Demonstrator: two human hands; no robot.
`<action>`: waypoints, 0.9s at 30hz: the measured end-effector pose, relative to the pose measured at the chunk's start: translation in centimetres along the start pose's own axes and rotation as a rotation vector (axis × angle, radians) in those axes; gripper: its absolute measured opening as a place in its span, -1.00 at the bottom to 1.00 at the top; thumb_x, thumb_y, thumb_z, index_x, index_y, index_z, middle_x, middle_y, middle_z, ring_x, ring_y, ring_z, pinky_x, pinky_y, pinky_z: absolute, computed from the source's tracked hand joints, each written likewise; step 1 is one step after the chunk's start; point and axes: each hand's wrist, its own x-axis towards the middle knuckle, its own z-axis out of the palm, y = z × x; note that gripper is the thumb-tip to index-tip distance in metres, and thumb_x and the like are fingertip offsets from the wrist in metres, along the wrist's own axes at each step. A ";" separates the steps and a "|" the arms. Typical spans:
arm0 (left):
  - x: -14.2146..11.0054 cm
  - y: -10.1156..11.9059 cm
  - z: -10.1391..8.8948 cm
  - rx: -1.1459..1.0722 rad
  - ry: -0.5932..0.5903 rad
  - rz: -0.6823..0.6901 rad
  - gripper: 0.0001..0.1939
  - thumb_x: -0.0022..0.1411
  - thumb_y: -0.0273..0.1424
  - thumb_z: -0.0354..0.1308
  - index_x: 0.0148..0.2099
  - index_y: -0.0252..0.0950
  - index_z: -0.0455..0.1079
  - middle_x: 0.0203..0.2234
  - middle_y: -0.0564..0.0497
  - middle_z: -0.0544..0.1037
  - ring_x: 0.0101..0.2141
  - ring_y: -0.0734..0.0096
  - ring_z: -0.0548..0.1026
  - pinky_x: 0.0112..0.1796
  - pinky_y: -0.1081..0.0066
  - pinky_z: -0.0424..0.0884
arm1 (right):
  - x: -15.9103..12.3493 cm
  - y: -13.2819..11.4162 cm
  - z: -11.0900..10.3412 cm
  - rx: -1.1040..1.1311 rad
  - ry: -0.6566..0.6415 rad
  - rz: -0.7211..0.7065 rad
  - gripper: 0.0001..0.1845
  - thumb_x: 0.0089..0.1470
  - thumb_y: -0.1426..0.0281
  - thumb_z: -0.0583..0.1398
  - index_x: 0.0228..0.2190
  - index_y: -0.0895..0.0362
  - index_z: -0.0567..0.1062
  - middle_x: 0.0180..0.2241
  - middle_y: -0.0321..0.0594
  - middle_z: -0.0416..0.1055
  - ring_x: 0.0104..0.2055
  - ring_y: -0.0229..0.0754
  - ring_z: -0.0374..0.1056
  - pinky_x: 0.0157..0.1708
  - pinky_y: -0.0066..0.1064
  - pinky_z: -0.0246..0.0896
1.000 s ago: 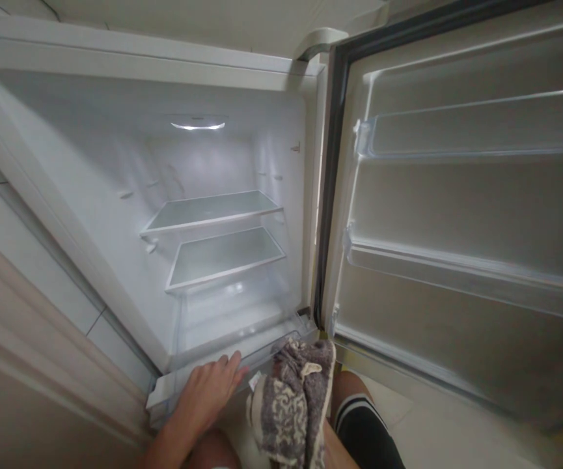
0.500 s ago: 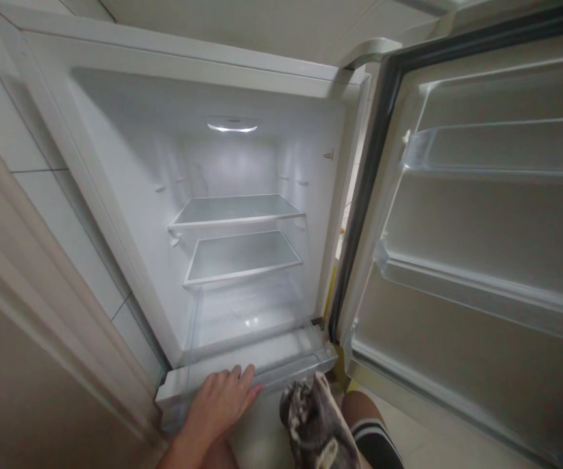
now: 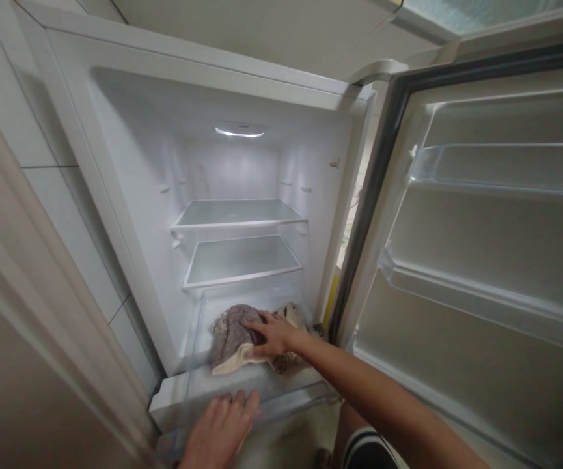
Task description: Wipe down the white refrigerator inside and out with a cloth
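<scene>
A brownish patterned cloth with a cream edge (image 3: 232, 335) lies bunched in the clear pulled-out drawer (image 3: 271, 407) at the bottom of the fridge. My right hand (image 3: 274, 335) rests on top of this cloth with its fingers spread. The right forearm reaches in over the drawer's front right corner. At the drawer's front edge is my left hand (image 3: 225, 423), its fingers close together and bent over the rim. The undersides of the left fingers are hidden.
Two glass shelves, an upper one (image 3: 239, 212) and a lower one (image 3: 242, 259), sit above the drawer. The fridge door (image 3: 481, 228) stands wide on the right, with clear door racks (image 3: 476, 296). A tiled wall (image 3: 61, 215) runs close along the left. My knee (image 3: 366, 449) is below the drawer.
The cloth has moved from above my lap into the drawer, with my right hand now on it. My left hand stays at the drawer front, slightly lower in view.
</scene>
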 end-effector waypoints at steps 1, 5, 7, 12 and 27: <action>0.2 0.3 -0.4 0.047 -0.023 0.016 -0.59 0.46 -0.38 0.10 0.26 0.03 0.51 -0.02 -0.17 0.68 -0.06 0.02 0.63 -0.07 0.14 0.53 | 1.3 0.3 1.1 -0.041 -0.031 0.002 0.06 -0.10 -0.06 0.48 0.38 -0.25 0.30 0.43 0.01 0.12 0.38 0.43 0.14 0.29 0.29 0.07; 0.5 1.8 -0.7 0.162 -0.122 0.079 -0.58 0.50 -0.42 -0.01 0.26 -0.06 0.48 -0.11 -0.20 0.68 -0.14 0.02 0.65 -0.16 0.12 0.54 | 5.4 -0.4 3.4 0.018 0.164 0.102 -0.34 0.13 0.20 0.35 0.25 -0.09 0.47 0.23 0.01 0.33 0.28 0.25 0.27 0.23 0.10 0.22; 0.3 2.3 0.4 0.164 -0.119 0.078 -0.58 0.46 -0.46 0.04 0.26 -0.07 0.48 -0.09 -0.22 0.68 -0.10 -0.03 0.65 -0.14 0.10 0.54 | 7.2 -2.1 3.2 0.074 0.250 0.152 -0.49 0.35 0.29 0.10 0.27 0.04 0.42 0.15 0.02 0.36 0.18 0.07 0.35 0.17 -0.09 0.28; -0.5 2.7 3.1 0.222 0.028 0.133 -0.59 0.35 -0.52 0.21 0.18 -0.05 0.50 -0.13 -0.11 0.70 -0.13 0.13 0.66 -0.13 0.25 0.51 | 10.5 -6.5 2.7 0.026 0.285 -0.044 -0.34 0.33 -0.03 0.13 0.37 -0.19 0.29 0.26 -0.05 0.22 0.25 0.08 0.23 0.20 -0.07 0.25; 0.1 2.5 2.2 0.309 0.464 0.118 -0.60 0.21 -0.17 0.46 0.09 0.01 0.55 -0.37 0.11 0.58 -0.34 0.40 0.49 -0.23 0.29 0.29 | 8.6 -11.2 6.7 -0.182 -0.222 -0.606 -0.51 0.31 -0.12 0.15 -0.07 -0.10 0.67 0.05 -0.09 0.42 0.21 0.14 0.28 0.15 0.04 0.23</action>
